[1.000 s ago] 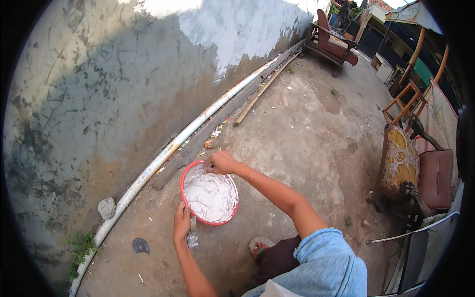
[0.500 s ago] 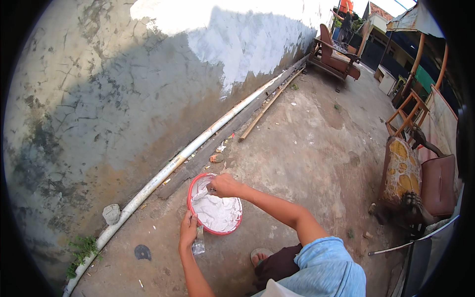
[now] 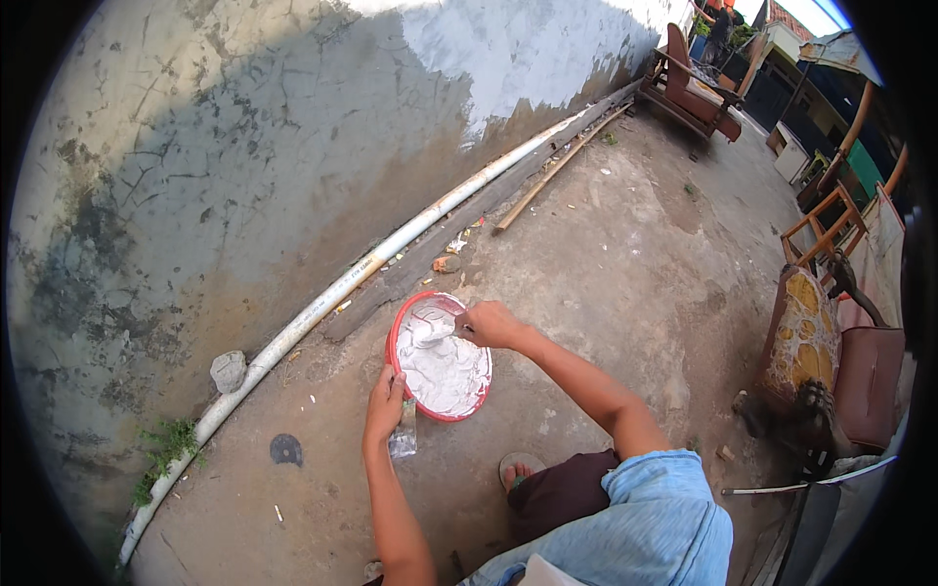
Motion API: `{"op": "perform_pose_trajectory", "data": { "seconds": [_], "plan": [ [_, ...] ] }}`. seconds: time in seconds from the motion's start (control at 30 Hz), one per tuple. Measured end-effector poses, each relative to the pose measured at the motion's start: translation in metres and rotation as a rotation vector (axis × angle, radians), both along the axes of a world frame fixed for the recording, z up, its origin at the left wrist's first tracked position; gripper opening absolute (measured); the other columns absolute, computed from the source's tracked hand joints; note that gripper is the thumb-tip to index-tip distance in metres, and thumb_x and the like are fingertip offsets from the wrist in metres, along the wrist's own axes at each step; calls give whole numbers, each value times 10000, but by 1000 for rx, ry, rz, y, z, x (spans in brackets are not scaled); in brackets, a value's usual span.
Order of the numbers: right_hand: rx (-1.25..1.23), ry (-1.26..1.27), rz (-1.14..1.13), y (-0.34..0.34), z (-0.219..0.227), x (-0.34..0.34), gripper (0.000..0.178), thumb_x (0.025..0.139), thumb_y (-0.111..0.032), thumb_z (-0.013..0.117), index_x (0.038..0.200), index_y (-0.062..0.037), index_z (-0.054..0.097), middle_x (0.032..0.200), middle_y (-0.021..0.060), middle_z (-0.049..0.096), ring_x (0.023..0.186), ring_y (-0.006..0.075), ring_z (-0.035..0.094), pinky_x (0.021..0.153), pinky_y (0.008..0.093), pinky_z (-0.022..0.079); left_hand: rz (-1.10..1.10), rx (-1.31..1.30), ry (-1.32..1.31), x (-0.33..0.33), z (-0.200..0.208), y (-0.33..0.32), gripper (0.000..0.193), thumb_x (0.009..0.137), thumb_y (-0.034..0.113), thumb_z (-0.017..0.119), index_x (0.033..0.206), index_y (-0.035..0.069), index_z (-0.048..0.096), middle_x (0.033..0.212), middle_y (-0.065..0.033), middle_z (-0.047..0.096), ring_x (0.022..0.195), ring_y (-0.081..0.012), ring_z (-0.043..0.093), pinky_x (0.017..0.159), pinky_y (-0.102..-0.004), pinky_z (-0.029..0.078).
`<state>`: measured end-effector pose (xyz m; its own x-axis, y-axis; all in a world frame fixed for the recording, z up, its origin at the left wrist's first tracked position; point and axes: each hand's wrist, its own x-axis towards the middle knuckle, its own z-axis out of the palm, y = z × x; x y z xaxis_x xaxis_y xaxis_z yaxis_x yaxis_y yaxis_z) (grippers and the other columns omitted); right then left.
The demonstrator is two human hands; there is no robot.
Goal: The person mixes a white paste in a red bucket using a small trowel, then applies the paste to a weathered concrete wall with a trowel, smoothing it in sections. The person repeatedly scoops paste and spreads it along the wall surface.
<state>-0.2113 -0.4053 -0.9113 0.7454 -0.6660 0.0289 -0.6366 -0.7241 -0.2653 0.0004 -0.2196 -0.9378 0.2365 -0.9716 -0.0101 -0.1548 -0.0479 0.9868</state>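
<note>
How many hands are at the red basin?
2: the left hand at the left rim of the red basin, and the right hand over its right rim. None appears hidden.

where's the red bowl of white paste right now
In the head view, the red bowl is just below-left of centre, left hand at its lower-left rim and right hand at its upper right.

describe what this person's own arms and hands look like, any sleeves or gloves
The left hand and right hand are bare, with no gloves or watch visible. Both forearms are uncovered. A light-blue short sleeve covers part of the right upper arm; no sleeve shows on the left.
</note>
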Motion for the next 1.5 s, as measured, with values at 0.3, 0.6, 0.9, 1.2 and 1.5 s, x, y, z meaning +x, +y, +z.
{"op": "perform_pose_trajectory", "data": {
  "seconds": [0.3,0.6,0.9,1.2,1.5],
  "plan": [
    [117,-150,-17,5,-22,2,144,821,-202,715,926,-111,753,815,143,715,774,334,685,696,444,533,3,85,119,6,-27,2,273,1044,277,483,1070,10,532,938,-78,573,888,-151,500,847,-308,431],
    [147,-260,-155,-9,-14,-1,181,821,-212,706,954,-97,748,792,162,703,754,346,681,677,446,527,14,126,69,8,-36,5,281,1051,295,475,1072,28,559,916,-8,540,828,-119,469,772,-293,423],
    [138,-251,-46,16,-12,11,169,848,-238,707,974,-133,750,782,124,717,695,312,681,636,423,518,74,149,190,13,-33,8,282,1060,277,452,1149,34,563,1003,-6,568,902,-93,493,830,-266,424],
    [109,-141,194,18,-12,16,167,830,-222,719,974,-141,741,807,107,712,730,305,677,643,426,511,72,152,204,14,-25,8,307,1062,273,452,1196,19,561,1034,-10,582,949,-98,504,871,-264,422],
    [18,-185,213,18,-18,25,177,833,-217,715,995,-149,739,794,92,705,701,299,670,623,427,508,8,97,154,21,-41,0,278,1055,283,482,1122,30,574,984,16,562,880,-69,470,813,-241,407]
  ]
}}
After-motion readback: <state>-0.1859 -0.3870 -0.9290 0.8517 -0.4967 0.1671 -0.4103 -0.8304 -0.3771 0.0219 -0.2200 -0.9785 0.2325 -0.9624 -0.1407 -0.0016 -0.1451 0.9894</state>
